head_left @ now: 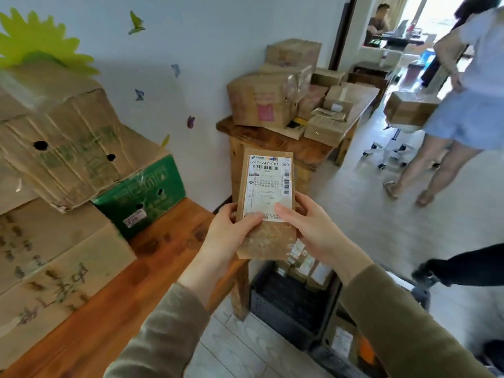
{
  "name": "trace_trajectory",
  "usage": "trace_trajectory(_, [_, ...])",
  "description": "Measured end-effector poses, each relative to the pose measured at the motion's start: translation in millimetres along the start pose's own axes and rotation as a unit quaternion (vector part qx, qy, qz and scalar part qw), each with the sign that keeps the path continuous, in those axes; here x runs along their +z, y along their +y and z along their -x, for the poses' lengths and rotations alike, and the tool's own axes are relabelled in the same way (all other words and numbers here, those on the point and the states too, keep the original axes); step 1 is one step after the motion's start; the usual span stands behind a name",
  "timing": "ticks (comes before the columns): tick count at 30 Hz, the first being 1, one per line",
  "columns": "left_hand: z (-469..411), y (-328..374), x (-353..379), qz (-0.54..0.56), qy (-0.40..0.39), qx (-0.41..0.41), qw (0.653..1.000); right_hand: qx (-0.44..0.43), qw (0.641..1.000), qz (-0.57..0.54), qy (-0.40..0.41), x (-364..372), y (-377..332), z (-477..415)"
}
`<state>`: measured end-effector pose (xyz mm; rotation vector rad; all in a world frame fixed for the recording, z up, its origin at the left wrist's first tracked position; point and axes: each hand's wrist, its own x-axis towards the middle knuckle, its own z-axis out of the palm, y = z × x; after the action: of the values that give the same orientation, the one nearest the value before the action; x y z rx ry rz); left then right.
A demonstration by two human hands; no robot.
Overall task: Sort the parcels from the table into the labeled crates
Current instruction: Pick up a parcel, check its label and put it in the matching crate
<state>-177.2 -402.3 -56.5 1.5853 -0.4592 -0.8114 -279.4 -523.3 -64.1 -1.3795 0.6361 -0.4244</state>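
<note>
L hand (229, 236), R hand (311, 230) round parcel (266, 184)

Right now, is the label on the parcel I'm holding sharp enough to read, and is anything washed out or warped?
Head view: the parcel shows its large top code clearly, its fine print soft. Head view: the doorway at upper right is blown out by daylight. Head view: wide-angle distortion stretches and softens the cardboard boxes at left.
</note>
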Motion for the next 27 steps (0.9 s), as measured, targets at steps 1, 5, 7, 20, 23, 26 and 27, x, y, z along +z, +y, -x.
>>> trace_trajectory(1, [-7,0,12,-0.003,-0.009,-0.002,1.000,0.007,1.000,-0.009,0.012,-12,1,-4])
trace_trajectory(5, [-37,-8,51,0.004,-0.031,-0.031,0.999,0.041,0.997,-0.041,0.051,-56,12,-17])
trace_trajectory(7, [-56,-11,72,-0.003,-0.043,-0.039,0.998,0.050,0.994,-0.055,0.074,-77,18,-27])
trace_trajectory(20, [-220,-48,175,-0.025,-0.181,-0.121,0.976,0.112,0.964,-0.116,0.210,-178,59,-126])
trace_trajectory(23, [-246,-59,192,-0.018,-0.200,-0.141,0.970,0.126,0.953,-0.124,0.245,-194,76,-148])
trace_trajectory(26, [-270,-76,212,-0.024,-0.214,-0.160,0.963,0.141,0.943,-0.112,0.279,-209,99,-164])
trace_trajectory(27, [-278,-84,220,-0.026,-0.221,-0.168,0.960,0.147,0.940,-0.106,0.290,-216,109,-169])
